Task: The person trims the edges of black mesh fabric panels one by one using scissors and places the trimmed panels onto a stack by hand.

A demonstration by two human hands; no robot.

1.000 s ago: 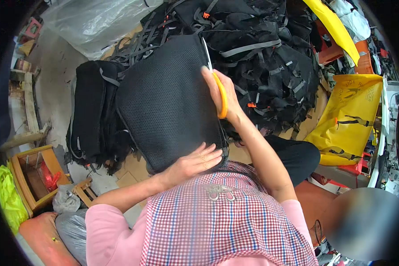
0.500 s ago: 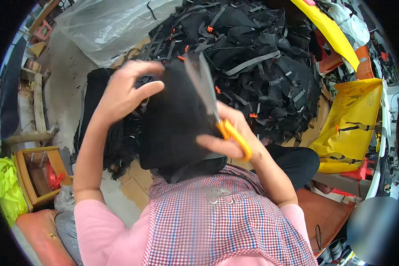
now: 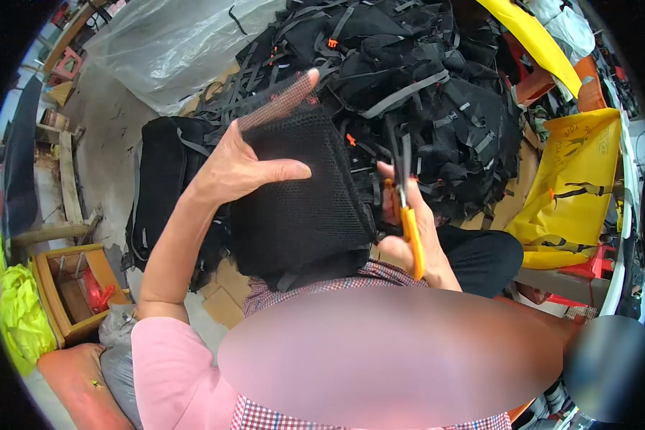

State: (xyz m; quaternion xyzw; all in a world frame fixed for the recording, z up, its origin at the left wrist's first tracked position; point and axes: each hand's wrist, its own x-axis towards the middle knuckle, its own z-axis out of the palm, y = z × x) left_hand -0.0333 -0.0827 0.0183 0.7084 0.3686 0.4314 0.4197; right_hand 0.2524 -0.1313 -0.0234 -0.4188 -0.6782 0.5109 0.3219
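A black backpack piece with a mesh panel [image 3: 301, 208] rests on my lap. My left hand [image 3: 240, 161] is open at its upper left, with the fingers stretched out under a thin layer of see-through mesh. The thumb extends across the panel, well apart from the fingers. To the right of the panel, my right hand [image 3: 416, 229] grips a pair of scissors [image 3: 412, 229] with orange-yellow handles. Their blades point up, slightly blurred, and are apart from the mesh.
A large heap of black backpacks [image 3: 437, 129] with grey straps and orange buckles lies ahead. Another black backpack [image 3: 166, 179] stands at left. Clear plastic sheeting [image 3: 172, 54], a wooden drawer box [image 3: 75, 287] and a yellow bag [image 3: 570, 186] surround me.
My left hand has moved right and its fingers have gone under the mesh. The scissors have moved right and down, away from the panel, still in my right hand.
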